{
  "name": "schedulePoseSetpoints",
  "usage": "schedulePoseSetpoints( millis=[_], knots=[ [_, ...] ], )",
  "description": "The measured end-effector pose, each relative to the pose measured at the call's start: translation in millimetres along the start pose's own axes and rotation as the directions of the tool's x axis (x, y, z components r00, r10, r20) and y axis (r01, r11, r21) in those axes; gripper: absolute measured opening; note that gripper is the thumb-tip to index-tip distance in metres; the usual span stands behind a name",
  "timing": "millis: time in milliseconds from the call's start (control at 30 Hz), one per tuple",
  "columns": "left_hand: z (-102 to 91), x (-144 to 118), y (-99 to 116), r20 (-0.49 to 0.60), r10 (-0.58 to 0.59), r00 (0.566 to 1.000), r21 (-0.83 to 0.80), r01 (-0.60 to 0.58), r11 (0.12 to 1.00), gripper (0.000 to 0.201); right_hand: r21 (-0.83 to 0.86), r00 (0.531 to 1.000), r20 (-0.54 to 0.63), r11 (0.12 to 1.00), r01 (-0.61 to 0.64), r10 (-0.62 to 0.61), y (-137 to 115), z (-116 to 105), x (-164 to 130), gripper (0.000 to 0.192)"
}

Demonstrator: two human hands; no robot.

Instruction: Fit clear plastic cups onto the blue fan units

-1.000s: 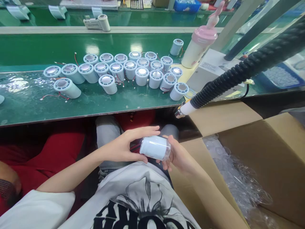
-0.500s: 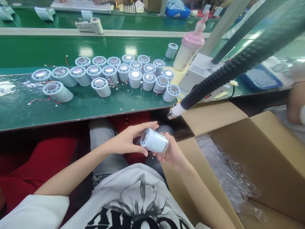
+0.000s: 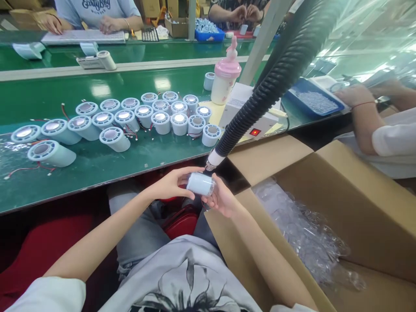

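A light-blue cylinder [image 3: 199, 183] with a clear plastic cover around it lies on its side between my hands, above my lap. My left hand [image 3: 172, 184] has thumb and fingers around its left end. My right hand [image 3: 224, 197] grips the right end, where the clear rim shows, and a thin wire hangs by the fingers. Just above the cylinder is the metal-tipped nozzle [image 3: 211, 160] of a black corrugated hose [image 3: 260, 95]. Several similar light-blue cylinders [image 3: 117, 139] with round metallic centres and red wires stand or lean on the green bench [image 3: 146, 162].
At my right an open cardboard box [image 3: 367, 208] holds clear plastic covers [image 3: 302, 225]. Behind the nozzle stand a white device [image 3: 247, 115] with a lit red switch and a pink-lidded bottle [image 3: 225, 80]. A co-worker's arm [image 3: 364, 112] is near a blue tray [image 3: 315, 102]; other people sit across.
The cylinder and both hands have risen towards the nozzle. The left hand has closed in around the cylinder's end, which faced up more before. The head view has shifted right.
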State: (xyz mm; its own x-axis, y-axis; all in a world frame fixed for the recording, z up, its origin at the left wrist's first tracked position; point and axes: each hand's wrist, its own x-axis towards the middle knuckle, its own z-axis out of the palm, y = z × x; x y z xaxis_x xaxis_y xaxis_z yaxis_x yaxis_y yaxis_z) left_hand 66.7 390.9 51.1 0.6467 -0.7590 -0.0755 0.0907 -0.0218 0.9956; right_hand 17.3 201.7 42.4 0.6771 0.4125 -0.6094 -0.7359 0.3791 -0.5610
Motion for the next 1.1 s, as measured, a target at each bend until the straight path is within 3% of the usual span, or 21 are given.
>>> schedulePoseSetpoints(
  millis=[200,233,300,367,400,467,533,567,600,633,667,767,833,900,1100],
  knots=[
    [22.5,-43,34,-0.056,-0.023,0.998,0.102,0.029,0.994,0.062,-0.201,0.989,0.108,0.976,-0.082,0.105,12,15,-27,0.07],
    [26.2,-49,39,-0.079,-0.03,0.996,0.102,0.038,0.994,0.061,-0.228,0.991,0.122,0.973,-0.031,0.06,14,16,-31,0.07],
    [32.6,-58,47,-0.121,-0.046,0.992,0.082,0.056,0.995,0.061,-0.265,0.977,0.157,0.947,0.18,-0.142,19,16,-39,0.065],
    [37.7,-66,54,-0.147,-0.067,0.987,0.035,0.073,0.997,0.06,-0.323,0.886,0.228,0.827,0.46,-0.404,23,15,-46,0.064],
    [40.0,-69,57,-0.153,-0.083,0.985,0.008,0.085,0.996,0.06,-0.377,0.809,0.281,0.716,0.588,-0.516,23,14,-50,0.068],
    [43.8,-74,60,-0.163,-0.111,0.98,-0.037,0.106,0.994,0.059,-0.498,0.627,0.434,0.408,0.765,-0.646,23,13,-56,0.079],
    [46.6,-77,62,-0.177,-0.129,0.976,-0.054,0.121,0.991,0.058,-0.565,0.47,0.58,0.087,0.82,-0.665,21,13,-61,0.075],
    [47.3,-79,62,-0.179,-0.134,0.975,-0.057,0.126,0.99,0.058,-0.572,0.418,0.626,-0.022,0.82,-0.658,20,13,-63,0.071],
    [47.5,-80,61,-0.177,-0.135,0.975,-0.056,0.127,0.99,0.059,-0.575,0.398,0.645,-0.073,0.815,-0.652,20,14,-65,0.068],
    [47.2,-80,61,-0.168,-0.131,0.977,-0.047,0.125,0.991,0.062,-0.583,0.407,0.634,-0.061,0.81,-0.658,19,15,-66,0.066],
    [46.2,-81,60,-0.157,-0.116,0.981,-0.028,0.113,0.993,0.065,-0.595,0.451,0.593,0.015,0.804,-0.666,20,17,-67,0.064],
    [41.7,-83,59,-0.116,-0.023,0.993,0.09,0.034,0.995,0.075,-0.511,0.682,0.391,0.47,0.72,-0.618,24,22,-69,0.055],
    [39.3,-84,59,-0.085,0.015,0.996,0.143,-0.002,0.99,0.072,-0.373,0.791,0.291,0.698,0.612,-0.538,26,26,-70,0.044],
    [38.8,-85,57,-0.063,-0.01,0.998,0.117,0.017,0.993,0.067,-0.304,0.843,0.246,0.788,0.536,-0.479,27,29,-71,0.04],
    [42.0,-83,45,-0.027,-0.147,0.989,-0.137,0.142,0.98,0.073,-0.357,0.926,0.136,0.855,0.377,-0.351,19,28,-72,0.044]
  ],
)
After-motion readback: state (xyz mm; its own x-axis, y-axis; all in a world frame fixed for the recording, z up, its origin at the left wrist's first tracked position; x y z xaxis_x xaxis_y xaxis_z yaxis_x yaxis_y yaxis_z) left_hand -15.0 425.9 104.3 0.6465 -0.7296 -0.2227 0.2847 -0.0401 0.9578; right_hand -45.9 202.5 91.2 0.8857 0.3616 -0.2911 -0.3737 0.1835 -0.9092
